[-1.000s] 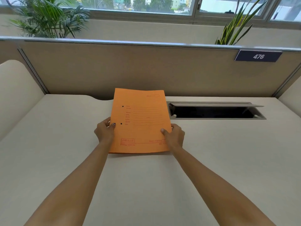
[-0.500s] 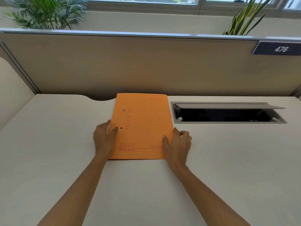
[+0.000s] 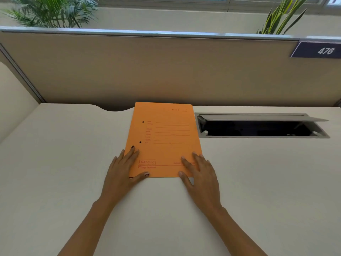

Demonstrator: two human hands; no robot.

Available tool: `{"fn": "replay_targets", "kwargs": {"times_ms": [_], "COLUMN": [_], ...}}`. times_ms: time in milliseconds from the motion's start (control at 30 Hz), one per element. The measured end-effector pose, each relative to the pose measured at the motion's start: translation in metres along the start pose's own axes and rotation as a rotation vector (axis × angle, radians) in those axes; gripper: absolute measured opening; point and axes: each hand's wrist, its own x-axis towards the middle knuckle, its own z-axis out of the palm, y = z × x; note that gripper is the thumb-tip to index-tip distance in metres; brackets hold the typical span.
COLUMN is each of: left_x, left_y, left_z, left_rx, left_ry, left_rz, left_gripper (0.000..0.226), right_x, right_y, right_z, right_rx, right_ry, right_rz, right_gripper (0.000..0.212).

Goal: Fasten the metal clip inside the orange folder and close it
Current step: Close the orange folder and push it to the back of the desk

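Note:
The orange folder [image 3: 164,139] lies closed and flat on the white desk [image 3: 64,163], its printed cover up and two punched holes near its left edge. My left hand [image 3: 123,170] rests flat on the folder's near left corner, fingers spread. My right hand [image 3: 199,172] lies flat over the near right corner, partly on the desk. Neither hand grips anything. The metal clip is hidden inside the folder.
An open cable tray [image 3: 262,126] with a raised grey lid is set into the desk just right of the folder. A beige partition [image 3: 166,71] with a "476" sign [image 3: 317,50] stands behind. Plants [image 3: 49,12] sit beyond the partition.
Both hands held the folder's lower corners a second ago, its front edge slightly lifted. Now the folder lies flat and both hands have flattened onto it with fingers spread.

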Motion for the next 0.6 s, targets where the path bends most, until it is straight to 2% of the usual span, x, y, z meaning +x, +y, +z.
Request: {"fn": "replay_targets", "kwargs": {"times_ms": [133,433,600], "left_x": [0.008,0.009,0.006], "left_y": [0.002,0.012,0.014], "left_z": [0.000,0.002,0.006], "left_rx": [0.038,0.067,0.048], "left_ry": [0.014,0.122,0.165], "left_rz": [-0.002,-0.048,-0.052], "left_gripper": [0.116,0.107,0.105], "right_x": [0.010,0.021,0.020], "right_y": [0.003,0.005,0.002], "right_z": [0.002,0.003,0.002], "right_rx": [-0.020,-0.063,-0.025], "right_ry": [-0.031,-0.100,-0.064], "right_rz": [-0.005,0.007,0.052], "right_gripper": [0.052,0.057,0.062]}}
